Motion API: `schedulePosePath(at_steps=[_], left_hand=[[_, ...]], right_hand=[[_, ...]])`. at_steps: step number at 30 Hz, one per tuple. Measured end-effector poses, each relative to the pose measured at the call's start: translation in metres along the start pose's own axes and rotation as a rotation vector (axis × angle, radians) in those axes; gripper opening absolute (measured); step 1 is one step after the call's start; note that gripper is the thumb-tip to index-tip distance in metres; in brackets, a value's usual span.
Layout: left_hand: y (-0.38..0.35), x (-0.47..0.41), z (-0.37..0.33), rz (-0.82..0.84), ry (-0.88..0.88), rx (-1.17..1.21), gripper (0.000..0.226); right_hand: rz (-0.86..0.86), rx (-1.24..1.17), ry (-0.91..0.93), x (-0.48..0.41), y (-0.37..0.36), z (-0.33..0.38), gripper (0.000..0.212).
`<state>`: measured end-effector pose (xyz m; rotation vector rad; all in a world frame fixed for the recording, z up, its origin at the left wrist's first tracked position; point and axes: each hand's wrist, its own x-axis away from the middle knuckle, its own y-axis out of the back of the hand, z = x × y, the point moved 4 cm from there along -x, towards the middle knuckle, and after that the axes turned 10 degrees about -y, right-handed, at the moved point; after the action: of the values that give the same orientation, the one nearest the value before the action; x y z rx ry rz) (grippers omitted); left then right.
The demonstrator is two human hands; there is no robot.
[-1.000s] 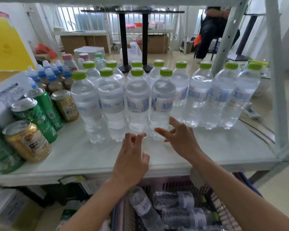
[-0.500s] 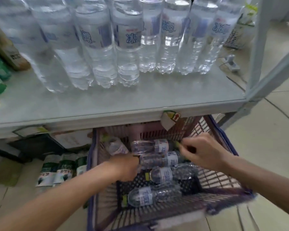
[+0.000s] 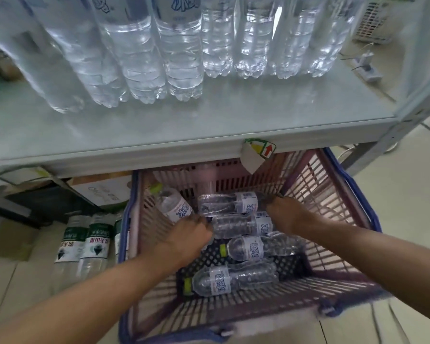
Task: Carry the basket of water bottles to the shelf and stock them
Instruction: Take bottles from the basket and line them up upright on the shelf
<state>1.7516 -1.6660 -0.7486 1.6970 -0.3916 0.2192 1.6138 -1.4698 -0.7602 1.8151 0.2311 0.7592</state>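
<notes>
A pink basket (image 3: 333, 194) with a blue rim stands on the floor, partly under the white shelf (image 3: 233, 115). Several water bottles with green caps lie inside it. My left hand (image 3: 189, 235) is closed around the base of a tilted water bottle (image 3: 173, 206) at the basket's left. My right hand (image 3: 287, 216) is closed over the cap end of a lying bottle (image 3: 224, 203) at the back. Two more bottles (image 3: 253, 247) (image 3: 233, 279) lie loose nearer me. Rows of upright water bottles (image 3: 179, 58) fill the back of the shelf.
Green-labelled bottles (image 3: 94, 240) and a cardboard box (image 3: 102, 192) sit under the shelf to the left of the basket. A loose paper tag (image 3: 256, 155) hangs from the shelf's front edge. The shelf's grey post (image 3: 407, 115) rises at the right.
My view dropped from the shelf to the basket. Both hands left the upright bottles, went down into the basket and closed on bottles there.
</notes>
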Motion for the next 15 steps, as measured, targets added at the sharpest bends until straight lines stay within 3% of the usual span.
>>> schedulePosePath(at_steps=[2, 3, 5, 6, 8, 9, 11, 15], left_hand=[[0.008, 0.002, 0.007, 0.027, 0.121, 0.084, 0.026], [0.007, 0.004, 0.015, 0.064, 0.225, 0.169, 0.022], [-0.003, 0.011, 0.028, 0.095, 0.544, 0.738, 0.024], [-0.008, 0.014, 0.03, 0.038, 0.708, 1.078, 0.023], [-0.019, 0.011, 0.032, -0.181, 0.869, 1.44, 0.024], [-0.023, 0.009, 0.035, -0.322, 0.876, 1.498, 0.024], [-0.025, 0.005, 0.034, -0.534, 0.919, 1.517, 0.033], [-0.037, -0.004, 0.028, -0.651, 1.029, 1.576, 0.03]], right_hand=[[0.006, -0.16, -0.099, -0.01, 0.007, 0.004, 0.05], [0.027, -0.269, -0.18, -0.016, 0.007, 0.005, 0.043], [0.175, -0.665, -0.452, -0.023, 0.008, 0.005, 0.029], [0.342, -0.996, -0.631, -0.028, 0.003, 0.009, 0.033], [0.645, -1.523, -0.878, -0.025, -0.001, 0.028, 0.038], [0.703, -1.7, -0.943, -0.026, 0.002, 0.041, 0.036], [0.664, -1.918, -0.932, -0.031, 0.014, 0.064, 0.028], [0.567, -1.952, -1.036, -0.038, 0.016, 0.088, 0.021]])
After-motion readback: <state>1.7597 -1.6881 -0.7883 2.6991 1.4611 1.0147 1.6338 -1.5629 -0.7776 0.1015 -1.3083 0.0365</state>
